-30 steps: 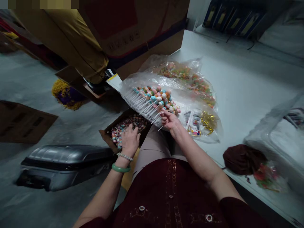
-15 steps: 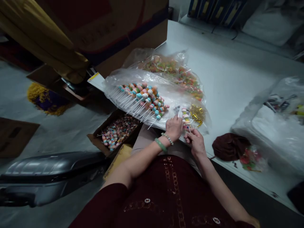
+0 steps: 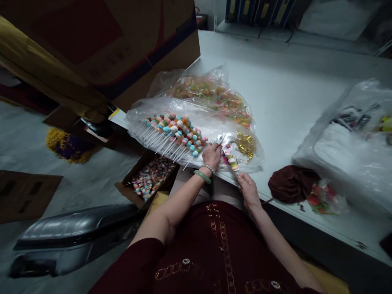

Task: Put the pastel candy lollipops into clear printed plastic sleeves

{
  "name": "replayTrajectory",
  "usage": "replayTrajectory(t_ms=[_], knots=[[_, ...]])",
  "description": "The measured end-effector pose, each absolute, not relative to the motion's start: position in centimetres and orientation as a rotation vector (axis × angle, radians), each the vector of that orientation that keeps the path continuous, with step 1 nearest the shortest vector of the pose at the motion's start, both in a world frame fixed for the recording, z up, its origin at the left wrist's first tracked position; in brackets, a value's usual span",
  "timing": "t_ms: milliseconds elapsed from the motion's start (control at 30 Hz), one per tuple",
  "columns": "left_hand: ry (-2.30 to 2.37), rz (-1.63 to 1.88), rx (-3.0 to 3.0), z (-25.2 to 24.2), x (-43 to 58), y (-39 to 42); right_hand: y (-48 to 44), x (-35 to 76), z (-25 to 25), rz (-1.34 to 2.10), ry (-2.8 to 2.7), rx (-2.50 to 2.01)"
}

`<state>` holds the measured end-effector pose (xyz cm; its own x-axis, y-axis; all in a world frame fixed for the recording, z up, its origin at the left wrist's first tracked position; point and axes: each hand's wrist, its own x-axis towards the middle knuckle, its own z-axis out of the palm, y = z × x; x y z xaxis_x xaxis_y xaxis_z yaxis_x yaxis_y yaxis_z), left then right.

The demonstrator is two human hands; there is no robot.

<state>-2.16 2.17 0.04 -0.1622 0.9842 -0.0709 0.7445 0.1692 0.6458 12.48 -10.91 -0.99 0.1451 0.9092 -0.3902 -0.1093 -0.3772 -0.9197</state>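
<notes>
My left hand (image 3: 212,156), with a green bangle and a beaded bracelet at the wrist, is closed in a pinch. A thin end pokes out at its fingertips, too small to name. Just right of it lies a candy skewer (image 3: 230,160) of pastel pieces with a dark purple-pink patch near its upper end. My right hand (image 3: 248,188) pinches the lower end of this skewer. Gold twist ties (image 3: 245,143) lie behind it on the plastic. Left of my left hand is a heap of candy skewers (image 3: 177,130), white sticks pointing toward me.
Behind the heap is a clear bag of colourful candies (image 3: 211,90). Below the table's edge stands an open carton of small wrapped pieces (image 3: 153,175). A large cardboard box (image 3: 159,69) rises at left. On the right are a dark red cloth (image 3: 290,183) and a big plastic bag (image 3: 346,139).
My hands have moved apart; the left shifted off the skewer's upper part. The skewer has turned, its candy end now toward my right hand. The whole view has shifted slightly.
</notes>
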Motion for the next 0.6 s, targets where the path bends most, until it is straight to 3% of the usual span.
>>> replayTrajectory(t_ms=[200, 433, 600], knots=[[1.581, 1.11, 1.002, 1.4, -3.9, 0.7, -11.8, 12.2, 0.7, 1.457, -0.773, -1.293], [0.972, 1.177, 0.473, 2.9, -4.3, -3.4, -9.4, 8.3, 3.2, 1.521, -0.738, -1.113], [0.904, 1.217, 0.369, 3.7, -4.2, -4.3, -8.1, 5.3, 2.5, 1.478, -0.663, -1.167]])
